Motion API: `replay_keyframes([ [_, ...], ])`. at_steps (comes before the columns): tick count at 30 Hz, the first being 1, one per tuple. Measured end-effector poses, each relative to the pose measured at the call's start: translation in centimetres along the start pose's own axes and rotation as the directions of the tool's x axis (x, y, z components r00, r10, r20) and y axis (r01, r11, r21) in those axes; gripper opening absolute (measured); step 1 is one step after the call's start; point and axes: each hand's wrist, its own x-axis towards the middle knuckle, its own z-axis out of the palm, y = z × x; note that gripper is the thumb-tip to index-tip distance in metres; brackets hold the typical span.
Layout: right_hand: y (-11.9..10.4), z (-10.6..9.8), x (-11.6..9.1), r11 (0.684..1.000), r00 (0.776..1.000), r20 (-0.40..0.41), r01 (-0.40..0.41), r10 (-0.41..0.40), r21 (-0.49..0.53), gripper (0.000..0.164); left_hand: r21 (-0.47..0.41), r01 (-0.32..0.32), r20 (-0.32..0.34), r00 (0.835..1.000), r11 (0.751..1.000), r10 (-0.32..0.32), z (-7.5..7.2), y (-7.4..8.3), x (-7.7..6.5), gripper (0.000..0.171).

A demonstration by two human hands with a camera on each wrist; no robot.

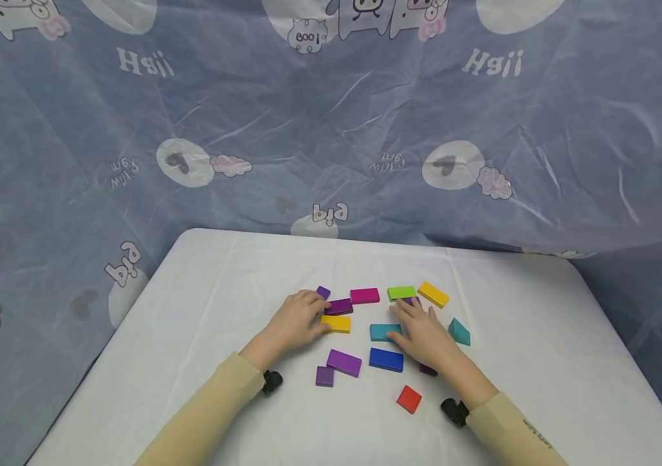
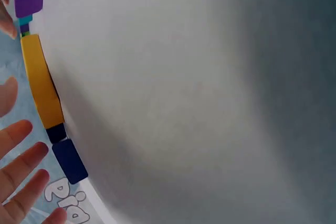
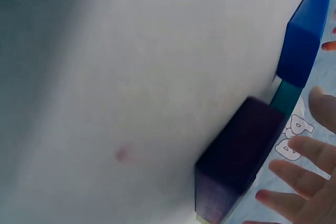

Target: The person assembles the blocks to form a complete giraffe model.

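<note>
My left hand (image 1: 297, 318) is at the left side of a group of coloured blocks, fingers spread. Its thumb tip overlaps a yellow block (image 1: 339, 324), and its fingertips reach the end of a dark purple block (image 1: 340, 307). Just beyond them lies a small purple block (image 1: 323, 292). On the right, my other hand (image 1: 426, 335) also has spread fingers. Its thumb is at the teal block (image 1: 384, 332); its fingertips lie over a purple block (image 1: 408, 301), mostly hidden, beside a lime green block (image 1: 402, 293). Another dark block (image 1: 428, 370) shows partly under the right wrist.
Around the hands lie a magenta block (image 1: 364, 296), a second yellow block (image 1: 433, 294), a teal wedge (image 1: 459, 332), a blue block (image 1: 386, 360), a purple block (image 1: 344, 363), a small purple square (image 1: 325, 376) and a red square (image 1: 409, 399). The white table (image 1: 237, 272) meets a printed blue cloth (image 1: 307, 116).
</note>
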Motion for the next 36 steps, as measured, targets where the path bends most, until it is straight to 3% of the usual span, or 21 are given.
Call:
replay_keyframes([
  [5, -0.2, -0.1, 0.0, 0.999, 0.999, 0.004, 0.043, -0.043, 0.021, 0.044, 0.033, -0.009, 0.004, 1.0, 0.999, 0.009, 0.2, 0.3, 0.2, 0.03],
  [10, -0.5, 0.0, 0.0, 0.997, 0.998, -0.021, 0.064, -0.064, 0.044, 0.038, 0.068, -0.01, 0.018, 1.0, 0.998, 0.009, 0.4, 0.6, 0.3, 0.03],
  [23, -0.7, 0.1, -0.1, 0.996, 0.999, -0.006, 0.046, -0.045, 0.082, 0.032, 0.073, -0.001, 0.066, 0.998, 0.997, -0.004, 0.4, 1.3, 0.7, 0.029],
  [31, -0.8, 0.1, -0.1, 0.995, 1.0, 0.023, 0.01, -0.012, 0.1, 0.035, 0.07, -0.04, 0.072, 0.997, 0.997, 0.035, 0.6, 2.4, 1.1, 0.029],
  [36, -0.8, 0.2, 0.0, 0.995, 1.0, 0.025, 0.005, -0.008, 0.103, 0.036, 0.033, -0.026, 0.101, 0.995, 0.999, 0.023, 0.8, 2.9, 1.3, 0.03],
])
